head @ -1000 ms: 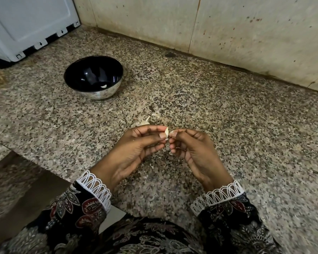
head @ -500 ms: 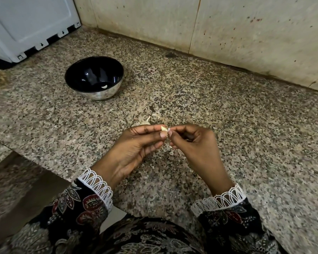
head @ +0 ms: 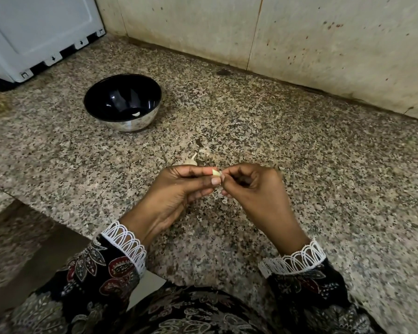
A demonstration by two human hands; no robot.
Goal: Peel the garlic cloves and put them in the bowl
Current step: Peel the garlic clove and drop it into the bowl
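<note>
At frame centre, the left hand (head: 179,189) pinches a garlic clove (head: 216,173), its long axis roughly level, pale tip pointing right. The right hand (head: 253,189) has its grip pinched on the clove's skin. The bowl (head: 122,102) sits upper left on the speckled surface (head: 299,153), one peeled clove (head: 136,114) inside; bare granite lies between them.

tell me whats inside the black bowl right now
One pale peeled garlic clove lies at the bottom of the bowl, toward its near side. The rest of the dark inside shows only reflections. The near rim hides a thin strip of the floor, so anything there cannot be seen.
</note>
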